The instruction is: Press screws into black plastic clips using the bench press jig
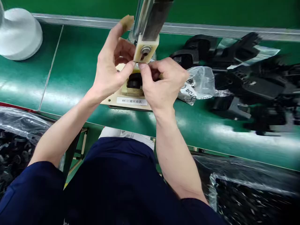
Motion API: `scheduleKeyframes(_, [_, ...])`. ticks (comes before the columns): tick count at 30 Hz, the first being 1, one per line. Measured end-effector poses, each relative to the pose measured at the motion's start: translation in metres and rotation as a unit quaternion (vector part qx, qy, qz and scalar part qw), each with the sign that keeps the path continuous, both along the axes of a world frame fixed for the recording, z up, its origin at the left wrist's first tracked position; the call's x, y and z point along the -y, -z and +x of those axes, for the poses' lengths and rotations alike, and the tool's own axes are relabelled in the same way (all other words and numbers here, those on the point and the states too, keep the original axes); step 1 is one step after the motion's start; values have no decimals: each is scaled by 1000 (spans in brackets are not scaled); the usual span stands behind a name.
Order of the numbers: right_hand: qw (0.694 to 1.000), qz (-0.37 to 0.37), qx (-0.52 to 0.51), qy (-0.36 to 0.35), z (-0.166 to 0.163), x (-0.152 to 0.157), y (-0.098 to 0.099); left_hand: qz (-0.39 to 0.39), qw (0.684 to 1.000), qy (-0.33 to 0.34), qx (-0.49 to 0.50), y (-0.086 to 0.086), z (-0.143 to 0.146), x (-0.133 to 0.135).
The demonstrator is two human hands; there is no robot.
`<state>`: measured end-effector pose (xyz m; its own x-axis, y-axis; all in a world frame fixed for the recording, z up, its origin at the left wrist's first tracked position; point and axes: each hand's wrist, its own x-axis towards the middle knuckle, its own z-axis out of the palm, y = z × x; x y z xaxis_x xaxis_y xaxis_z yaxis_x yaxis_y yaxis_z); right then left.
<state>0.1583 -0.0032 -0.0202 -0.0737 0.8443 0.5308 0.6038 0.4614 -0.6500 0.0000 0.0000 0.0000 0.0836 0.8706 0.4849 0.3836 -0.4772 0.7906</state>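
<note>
1. The person sits at a green surface (70, 68), both bare forearms reaching forward over a dark blue lap.
2. A cream-coloured jig plate (117, 99) lies on the surface just past its near edge, with a white printed label (132, 101) on its front.
3. A small black part (134, 82) sits in the raised middle of the jig, between the two hands and partly hidden by them.
4. A metal tool column (150, 15) comes down from above and ends in a cream block (146, 48) hanging right over the black part.
5. The left hand (110, 67) is raised beside the block. Its index finger points up with a tan cot on the tip, and the other fingers curl behind the block. The thumb reaches in under the block. I cannot tell whether its grip has closed on anything.
6. The right hand (164, 84) has its grip drawn together, fingers curled into the palm. Its fingertip meets the left thumb just below the block, and anything small between them is hidden.
7. A crumpled clear plastic bag (201, 81) lies just beside the right hand.
8. Beyond the bag, a heap of black moulded parts (253, 78) spreads along the surface.
9. A white rounded object (20, 34) stands at the far left.
</note>
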Motion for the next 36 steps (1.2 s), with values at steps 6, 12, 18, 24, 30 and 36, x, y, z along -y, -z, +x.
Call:
scheduleKeyframes(6, [1000,17,2,5,0,0,3,7,1000,4,-21,0,4,1])
scheduleKeyframes(12, [1000,18,-1,9,1,0,-1,20,999,-9,-35,-1,6,1])
scheduleKeyframes(18, [999,35,-16,17,0,0,-1,70,997,-6,-30,10,5,-4])
scheduleKeyframes(24, [996,83,-24,26,0,1,-3,94,994,-15,-57,11,3,-4])
scheduleKeyframes(30, [993,112,-8,41,-2,2,-7,138,990,-7,-8,11,8,-4])
scheduleKeyframes(36, [990,122,56,35,10,9,-11,128,991,-25,32,12,12,-2])
